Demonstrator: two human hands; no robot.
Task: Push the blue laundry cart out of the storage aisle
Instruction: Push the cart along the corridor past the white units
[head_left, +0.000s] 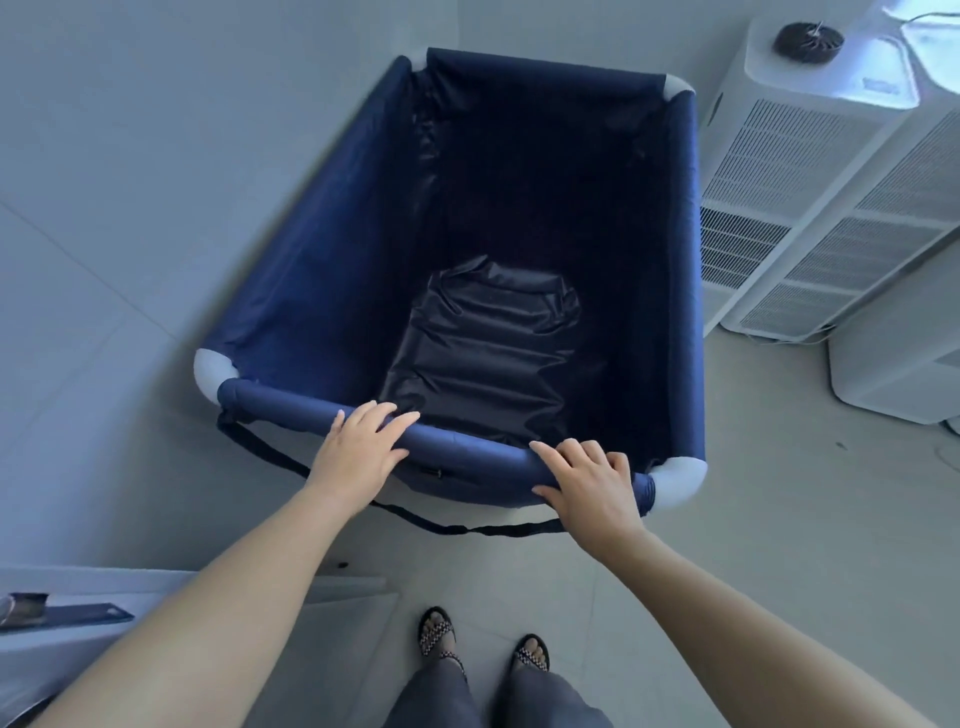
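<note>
The blue laundry cart (332, 249) fills the middle of the view, a deep navy fabric bin with white corner caps and a dark crumpled liner at the bottom. My left hand (358, 452) lies on its near padded rim, fingers curled over the top. My right hand (587, 478) rests on the same rim further right, close to the near right corner cap, thumb on the outer side. A black strap (467, 529) hangs below the rim.
Two white vented appliances (810, 197) stand close along the cart's right side, with a third white unit (893, 374) nearer. A pale wall runs on the left. A white ledge (104, 587) with a dark flat object sits at lower left. My feet stand on pale tile.
</note>
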